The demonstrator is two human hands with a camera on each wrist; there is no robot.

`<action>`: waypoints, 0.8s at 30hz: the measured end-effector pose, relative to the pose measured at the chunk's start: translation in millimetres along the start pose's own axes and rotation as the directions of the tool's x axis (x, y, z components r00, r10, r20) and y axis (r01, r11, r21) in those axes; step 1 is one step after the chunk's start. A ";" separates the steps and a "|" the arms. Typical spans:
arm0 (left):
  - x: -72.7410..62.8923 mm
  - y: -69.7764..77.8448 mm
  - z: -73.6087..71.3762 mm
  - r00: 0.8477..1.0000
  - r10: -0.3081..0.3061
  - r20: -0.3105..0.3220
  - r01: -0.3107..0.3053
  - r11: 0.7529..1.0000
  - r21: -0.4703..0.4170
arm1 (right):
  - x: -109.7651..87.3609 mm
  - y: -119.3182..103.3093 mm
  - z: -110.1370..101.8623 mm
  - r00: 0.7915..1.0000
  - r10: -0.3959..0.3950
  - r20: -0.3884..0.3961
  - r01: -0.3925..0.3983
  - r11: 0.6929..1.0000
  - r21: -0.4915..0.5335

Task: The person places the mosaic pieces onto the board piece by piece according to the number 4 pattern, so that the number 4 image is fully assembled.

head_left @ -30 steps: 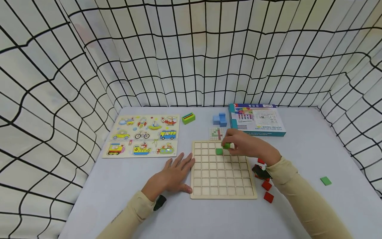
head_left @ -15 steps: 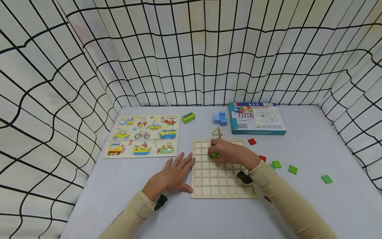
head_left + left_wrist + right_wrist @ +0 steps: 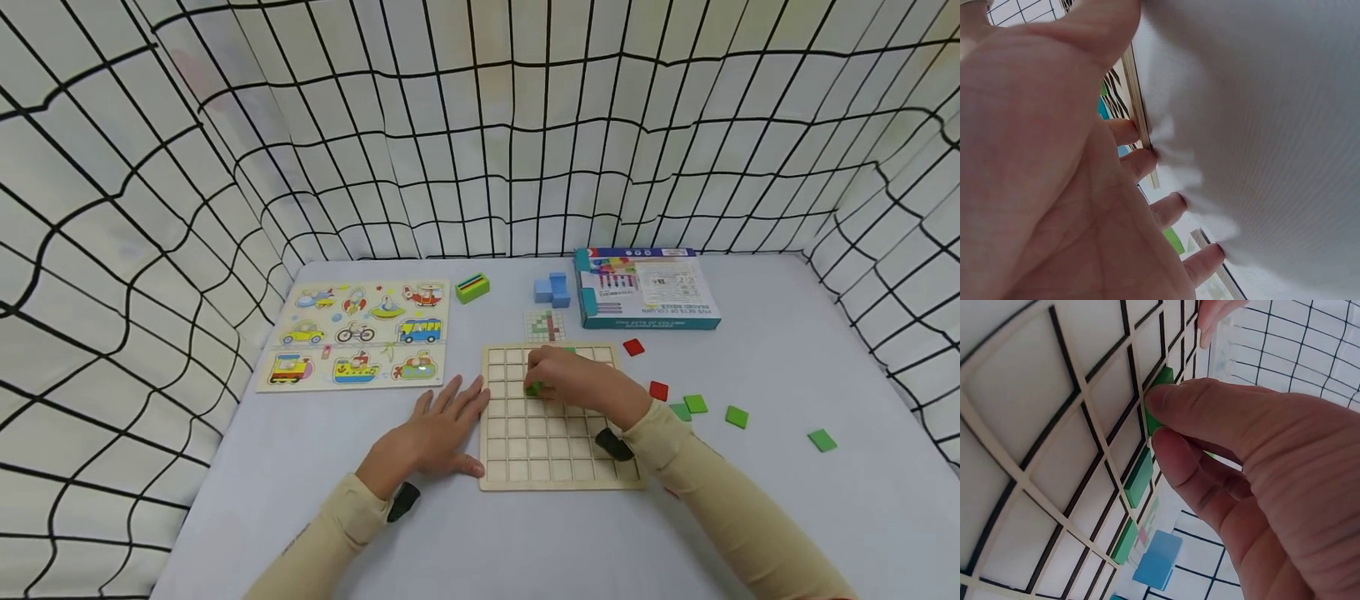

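Observation:
A wooden board [image 3: 517, 450] divided into square cells lies in front of me. My right hand [image 3: 581, 379] is over its upper part, pinching a green square tile [image 3: 533, 389] at one of the cells. In the right wrist view, thumb and forefinger tips are right at that tile, and two more green tiles, a nearer one [image 3: 1139, 478] and a lower one [image 3: 1125, 540], sit in cells of the board. My left hand [image 3: 427, 442] lies flat with spread fingers, its fingertips against the board's left edge.
Loose green tiles [image 3: 737, 417] and red tiles [image 3: 658, 391] lie right of the board. Behind it are a small pattern card [image 3: 545, 327], blue blocks [image 3: 552, 290], a green block [image 3: 472, 287] and a box [image 3: 649, 289]. A vehicle puzzle [image 3: 352, 337] lies left; black netting surrounds the table.
My right hand has moved left and slightly nearer across the board. A green tile now shows in the top row where the hand was. The left hand has stayed in place.

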State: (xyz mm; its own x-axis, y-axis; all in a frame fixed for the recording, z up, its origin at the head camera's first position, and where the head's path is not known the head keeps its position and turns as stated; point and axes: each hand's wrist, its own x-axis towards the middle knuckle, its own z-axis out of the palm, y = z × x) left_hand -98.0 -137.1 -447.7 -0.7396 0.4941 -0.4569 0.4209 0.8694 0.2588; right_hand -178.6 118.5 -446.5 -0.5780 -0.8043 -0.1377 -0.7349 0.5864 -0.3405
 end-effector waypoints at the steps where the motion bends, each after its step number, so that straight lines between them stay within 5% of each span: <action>1: 0.1 0.4 -0.3 1.000 -0.001 0.001 0.001 1.000 0.002 | -0.5 -1.7 0.1 1.000 -0.006 -0.007 0.006 1.000 -0.021; 12: 5.6 -1.3 2.8 1.000 -0.010 0.012 0.010 1.000 0.025 | -5.7 -9.7 4.4 0.998 -0.029 -0.056 0.023 0.994 -0.103; 24: 3.1 -1.4 2.3 1.000 -0.002 0.009 0.002 1.000 0.008 | -7.3 -8.4 7.3 0.998 -0.025 -0.052 0.022 0.998 -0.062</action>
State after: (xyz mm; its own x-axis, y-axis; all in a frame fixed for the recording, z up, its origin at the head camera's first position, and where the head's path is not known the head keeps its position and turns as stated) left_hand -99.7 -136.8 -451.5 -0.7356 0.4924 -0.4653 0.4235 0.8703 0.2515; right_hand -165.7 118.7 -449.4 -0.5768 -0.8129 -0.0807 -0.7680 0.5733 -0.2856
